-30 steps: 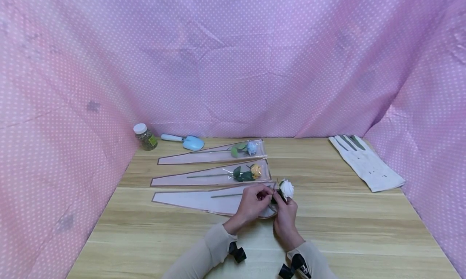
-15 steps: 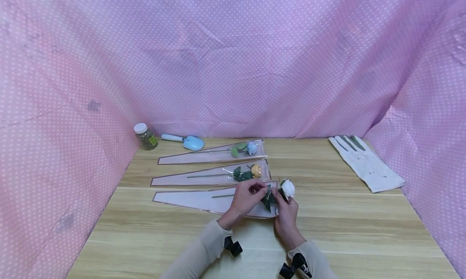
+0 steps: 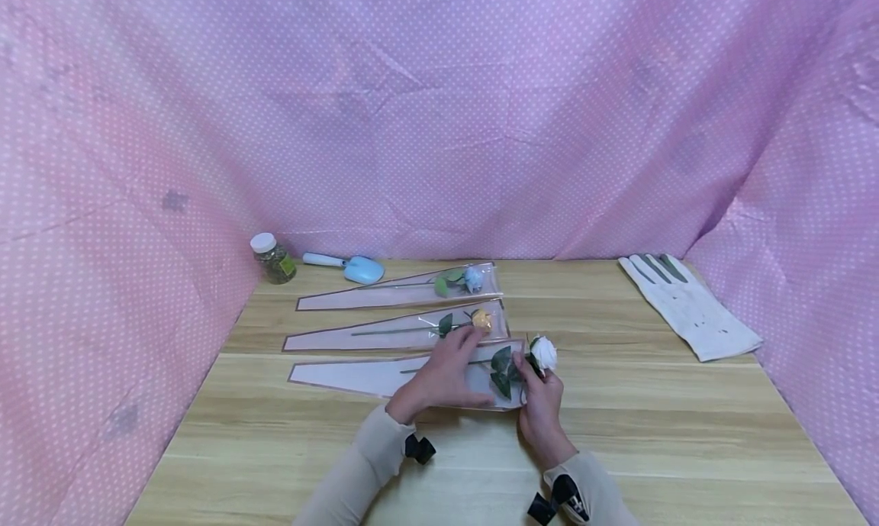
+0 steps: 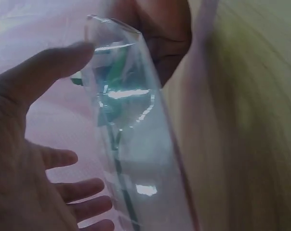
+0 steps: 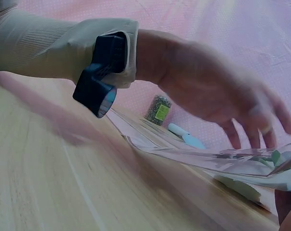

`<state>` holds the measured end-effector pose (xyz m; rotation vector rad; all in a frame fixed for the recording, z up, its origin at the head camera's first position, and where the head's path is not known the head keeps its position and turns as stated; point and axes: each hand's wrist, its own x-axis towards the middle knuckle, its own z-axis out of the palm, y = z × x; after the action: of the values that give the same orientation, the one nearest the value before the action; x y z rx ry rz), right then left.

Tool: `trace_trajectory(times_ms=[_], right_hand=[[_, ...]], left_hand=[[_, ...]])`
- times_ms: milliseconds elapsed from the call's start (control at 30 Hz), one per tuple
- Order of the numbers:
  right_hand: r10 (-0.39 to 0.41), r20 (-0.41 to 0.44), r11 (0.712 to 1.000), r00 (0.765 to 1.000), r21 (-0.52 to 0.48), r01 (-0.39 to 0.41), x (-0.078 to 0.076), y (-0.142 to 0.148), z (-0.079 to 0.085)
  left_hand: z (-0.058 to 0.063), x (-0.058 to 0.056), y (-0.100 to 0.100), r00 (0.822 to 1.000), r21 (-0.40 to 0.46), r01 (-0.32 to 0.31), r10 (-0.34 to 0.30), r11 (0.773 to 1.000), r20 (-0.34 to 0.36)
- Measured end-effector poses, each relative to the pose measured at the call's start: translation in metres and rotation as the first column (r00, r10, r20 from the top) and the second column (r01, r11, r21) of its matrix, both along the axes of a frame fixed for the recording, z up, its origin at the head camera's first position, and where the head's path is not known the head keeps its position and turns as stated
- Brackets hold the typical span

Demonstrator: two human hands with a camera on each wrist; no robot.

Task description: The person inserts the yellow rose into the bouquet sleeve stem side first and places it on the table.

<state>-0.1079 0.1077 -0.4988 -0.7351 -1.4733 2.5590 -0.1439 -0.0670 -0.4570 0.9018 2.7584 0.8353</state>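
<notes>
A white rose (image 3: 545,353) lies partly in the nearest clear plastic flower sleeve (image 3: 343,377), its bloom sticking out at the wide end. Its green leaves and stem show through the plastic in the left wrist view. My right hand (image 3: 542,411) pinches the rose just below the bloom, right at the sleeve's mouth. Over the sleeve's middle, my left hand (image 3: 442,377) is spread, thumb apart from the fingers, holding nothing. In the right wrist view, the left hand (image 5: 208,84) hovers above the sleeve (image 5: 193,159).
Behind lie two more sleeves, one with a yellow rose (image 3: 483,320) and one with a blue rose (image 3: 474,279). A lidded jar (image 3: 276,261) and a light blue trowel (image 3: 364,269) are at the back left. White gloves (image 3: 693,312) lie at the right.
My left hand has moved left, away from the sleeve's mouth, and its pinched fingers have spread. The leaves now show uncovered beside it. My right hand has stayed nearly still with the white rose.
</notes>
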Motion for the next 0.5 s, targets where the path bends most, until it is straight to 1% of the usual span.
trace_trajectory(times_ms=[67, 133, 267, 367, 500], right_hand=[[0.001, 0.002, 1.000, 1.000, -0.001, -0.001, 0.000, 0.001, 0.000], [0.002, 0.008, 1.000, 1.000, -0.002, -0.002, -0.001, 0.001, -0.001], [0.006, 0.010, 1.000, 1.000, -0.001, -0.006, -0.001, 0.002, 0.000], [0.004, 0.008, 1.000, 1.000, -0.003, -0.004, -0.001, 0.002, 0.001], [0.020, 0.004, 1.000, 1.000, -0.011, -0.020, -0.001, 0.003, 0.003]], left_hand=[[-0.003, 0.002, 0.001, 0.999, -0.089, 0.028, -0.029, 0.996, -0.012], [-0.006, 0.004, 0.003, 0.999, -0.146, 0.039, -0.041, 0.989, -0.012], [-0.012, 0.007, 0.007, 0.999, -0.241, 0.025, -0.035, 0.970, -0.039], [-0.017, 0.008, 0.010, 0.997, -0.278, 0.011, -0.031, 0.960, -0.066], [-0.021, 0.007, 0.012, 0.995, -0.297, 0.002, -0.030, 0.955, -0.092]])
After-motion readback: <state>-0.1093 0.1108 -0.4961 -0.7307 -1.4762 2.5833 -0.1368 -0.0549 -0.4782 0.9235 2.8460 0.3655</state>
